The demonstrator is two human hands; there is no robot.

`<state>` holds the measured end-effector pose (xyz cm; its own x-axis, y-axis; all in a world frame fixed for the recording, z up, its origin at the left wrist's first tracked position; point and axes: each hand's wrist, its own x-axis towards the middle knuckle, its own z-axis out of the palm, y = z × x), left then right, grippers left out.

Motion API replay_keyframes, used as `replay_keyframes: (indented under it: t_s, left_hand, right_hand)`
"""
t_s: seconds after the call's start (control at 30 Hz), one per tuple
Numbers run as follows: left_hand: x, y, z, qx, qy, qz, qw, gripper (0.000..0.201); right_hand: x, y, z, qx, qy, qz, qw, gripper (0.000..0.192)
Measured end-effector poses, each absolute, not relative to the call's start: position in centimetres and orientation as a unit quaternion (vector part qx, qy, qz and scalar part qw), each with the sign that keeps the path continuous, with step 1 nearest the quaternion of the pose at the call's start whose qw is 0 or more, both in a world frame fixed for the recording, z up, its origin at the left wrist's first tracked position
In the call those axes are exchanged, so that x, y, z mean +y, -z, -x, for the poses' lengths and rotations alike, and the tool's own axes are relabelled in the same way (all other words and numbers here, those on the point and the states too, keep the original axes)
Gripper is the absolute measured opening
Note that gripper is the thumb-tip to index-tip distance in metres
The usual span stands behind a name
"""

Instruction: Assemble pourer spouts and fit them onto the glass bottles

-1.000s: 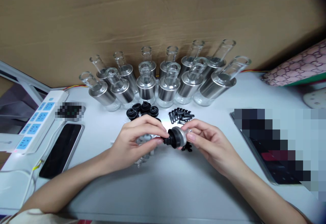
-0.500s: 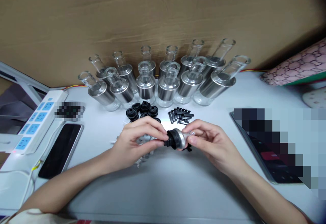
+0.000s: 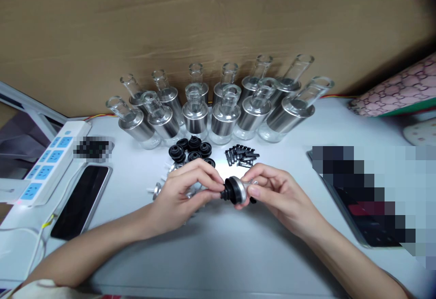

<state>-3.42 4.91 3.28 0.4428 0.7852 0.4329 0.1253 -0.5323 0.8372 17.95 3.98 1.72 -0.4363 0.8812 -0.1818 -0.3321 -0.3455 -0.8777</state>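
Note:
Between my hands, above the table, is a bottle pourer [image 3: 239,190] with a silver metal cap and a black ribbed stopper, lying sideways. My left hand [image 3: 190,188] pinches the narrow stopper end between thumb and fingers. From the other side, my right hand [image 3: 279,194] grips the silver cap near its spout, which the fingers partly cover. Behind my left hand lie several silver metal caps [image 3: 156,191], partly hidden. A cluster of black ribbed stoppers [image 3: 194,143] sits just beyond. Small black plastic pieces [image 3: 242,154] lie in a pile beyond my right hand.
Two rows of glass bottles with steel sleeves [image 3: 225,120] stand at the back against a cardboard sheet [image 3: 211,17]. On the left are a phone [image 3: 81,203] and a white power strip [image 3: 51,163]. A dark tablet-like device [image 3: 361,213], partly blurred, lies on the right.
My hands and the pourer have shifted slightly down in the picture, and my right fingers sit a little closer around the silver cap. Both hands keep hold of the pourer.

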Motion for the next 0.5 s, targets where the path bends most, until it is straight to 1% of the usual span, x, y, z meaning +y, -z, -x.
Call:
replay_keyframes:
  t_s: [0.13, 0.33, 0.4, 0.5]
  left_hand:
    - [4.66, -3.14, 3.39, 0.294, -0.433, -0.762, 0.38, 0.006]
    - [4.66, -2.88, 3.5, 0.302, -0.424, -0.741, 0.424, 0.009]
    - [4.71, -3.22, 3.48, 0.308, -0.418, -0.717, 0.465, 0.014]
    - [4.81, -3.71, 3.32, 0.308, -0.366, -0.653, 0.587, 0.031]
  right_hand:
    - [4.0, -1.56, -17.92, -0.403, -0.744, 0.344, 0.407, 0.013]
    - [3.97, -1.45, -17.92, -0.42, -0.736, 0.354, 0.397, 0.016]
    - [4.0, -1.55, -17.91, -0.421, -0.737, 0.353, 0.394, 0.017]
    - [4.19, -1.66, -17.82, -0.462, -0.7, 0.38, 0.39, 0.018]
